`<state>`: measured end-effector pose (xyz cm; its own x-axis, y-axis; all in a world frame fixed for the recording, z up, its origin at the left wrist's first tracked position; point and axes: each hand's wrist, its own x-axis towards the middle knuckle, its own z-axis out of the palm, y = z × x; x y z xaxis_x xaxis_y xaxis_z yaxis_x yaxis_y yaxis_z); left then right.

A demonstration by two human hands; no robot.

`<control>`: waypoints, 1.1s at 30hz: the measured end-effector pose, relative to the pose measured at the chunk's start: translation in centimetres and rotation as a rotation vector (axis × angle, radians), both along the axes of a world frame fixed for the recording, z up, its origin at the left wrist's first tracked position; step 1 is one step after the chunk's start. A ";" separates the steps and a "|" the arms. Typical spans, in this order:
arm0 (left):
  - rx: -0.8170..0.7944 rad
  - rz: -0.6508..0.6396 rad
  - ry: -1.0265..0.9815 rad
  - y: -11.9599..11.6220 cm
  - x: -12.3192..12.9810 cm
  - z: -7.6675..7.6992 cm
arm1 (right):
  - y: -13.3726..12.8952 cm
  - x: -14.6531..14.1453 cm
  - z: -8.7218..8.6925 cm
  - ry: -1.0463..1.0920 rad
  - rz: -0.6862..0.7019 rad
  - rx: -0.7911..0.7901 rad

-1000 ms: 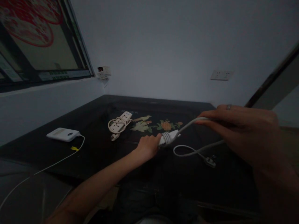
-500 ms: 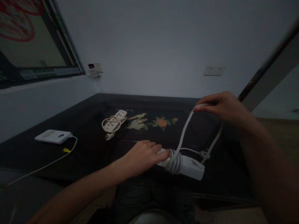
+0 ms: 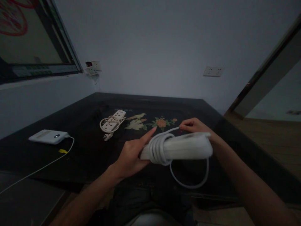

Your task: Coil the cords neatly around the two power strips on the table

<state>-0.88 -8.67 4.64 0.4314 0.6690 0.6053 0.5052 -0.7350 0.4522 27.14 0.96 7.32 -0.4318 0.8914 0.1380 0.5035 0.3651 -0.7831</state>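
Observation:
A white power strip [image 3: 188,146] is held up over the dark table, its right end blurred. Several turns of its white cord [image 3: 158,148] wrap around the body near the left end. My left hand [image 3: 134,155] grips that left end, thumb pointing up along the coils. Behind the strip, my right hand [image 3: 196,126] pinches the loose cord just beyond the coils. A slack loop of the cord hangs below the strip on the right. The cord's plug cannot be made out.
Another power strip [image 3: 114,121] with its own cord coiled on it lies at the table's [image 3: 145,105] middle left. A white power bank [image 3: 49,137] with a cable sits farther left, near a yellow tag [image 3: 63,151]. Wall sockets [image 3: 213,71] are on the back wall.
My left hand has lifted and turned the strip, raising its right end off the table. My right hand has come down and left with the cord, to behind the strip.

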 end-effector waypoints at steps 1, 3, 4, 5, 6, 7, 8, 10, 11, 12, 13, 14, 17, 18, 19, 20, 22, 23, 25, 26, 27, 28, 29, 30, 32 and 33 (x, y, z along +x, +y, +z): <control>-0.076 0.051 -0.085 0.2 0.1 -0.2 | -0.2 0.0 -0.4 0.001 -0.001 0.012; -0.222 0.149 -0.259 0.9 0.3 -0.5 | -0.4 0.0 -1.1 -0.038 -0.004 0.047; -0.289 0.188 -0.341 1.5 0.3 -0.6 | -0.6 0.0 -1.3 -0.080 -0.010 0.072; -0.355 0.214 -0.422 2.2 0.3 -0.8 | -0.8 -0.1 -1.4 -0.135 -0.023 0.098; -0.418 0.224 -0.503 3.0 0.2 -1.1 | -1.1 -0.2 -1.4 -0.197 -0.040 0.127; -0.479 0.216 -0.582 3.9 0.0 -1.5 | -1.4 -0.3 -1.4 -0.258 -0.058 0.154; -0.542 0.200 -0.665 4.8 -0.3 -1.8 | -1.8 -0.5 -1.4 -0.309 -0.078 0.178; -0.668 0.167 -0.809 6.3 -0.9 -2.7 | -2.7 -1.0 -1.2 -0.406 -0.133 0.224; -0.724 0.160 -0.864 6.8 -1.2 -3.1 | -3.2 -1.3 -1.1 -0.456 -0.173 0.245; -0.772 0.158 -0.903 7.2 -1.5 -3.5 | -3.6 -1.5 -1.0 -0.502 -0.217 0.264; -0.809 0.159 -0.928 7.4 -1.8 -3.8 | -4.0 -1.7 -1.0 -0.540 -0.261 0.278; -0.831 0.160 -0.940 7.4 -2.0 -3.9 | -4.4 -1.8 -0.8 -0.558 -0.296 0.287; -0.823 0.158 -0.926 7.2 -2.6 -4.0 | -5.4 -1.8 -0.5 -0.421 -0.281 0.239; -0.801 0.164 -0.923 7.1 -2.8 -3.9 | -5.7 -1.7 -0.4 -0.321 -0.245 0.167; -0.776 0.177 -0.925 7.1 -3.0 -3.7 | -6.1 -1.5 -0.4 -0.208 -0.201 0.063; -0.751 0.195 -0.929 7.2 -3.2 -3.6 | -6.4 -1.2 -0.4 -0.090 -0.154 -0.059; -0.702 0.238 -0.943 7.4 -3.8 -3.4 | -7.0 -0.7 -0.4 0.124 -0.083 -0.290; -0.682 0.258 -0.946 7.6 -4.2 -3.4 | -7.3 -0.4 -0.3 0.201 -0.070 -0.362; -0.654 0.286 -0.935 7.9 -4.8 -3.5 | -7.9 0.0 -0.1 0.269 -0.102 -0.387; -0.646 0.296 -0.917 8.0 -5.1 -3.6 | -8.3 0.1 0.2 0.248 -0.129 -0.351; -0.640 0.308 -0.888 8.1 -5.3 -3.7 | -8.6 0.1 0.5 0.197 -0.151 -0.288; -0.635 0.322 -0.847 8.2 -5.5 -3.8 | -9.0 0.0 0.9 0.128 -0.165 -0.202; -0.625 0.337 -0.796 8.3 -5.6 -3.9 | -9.4 -0.3 1.2 0.048 -0.166 -0.102; -0.607 0.355 -0.734 8.4 -5.6 -3.9 | -9.9 -0.7 1.6 -0.033 -0.158 0.008; -0.541 0.387 -0.577 8.6 -5.6 -4.1 | -10.8 -1.7 2.3 -0.171 -0.129 0.260; -0.496 0.396 -0.492 8.7 -5.5 -4.1 | -11.2 -2.2 2.6 -0.232 -0.111 0.401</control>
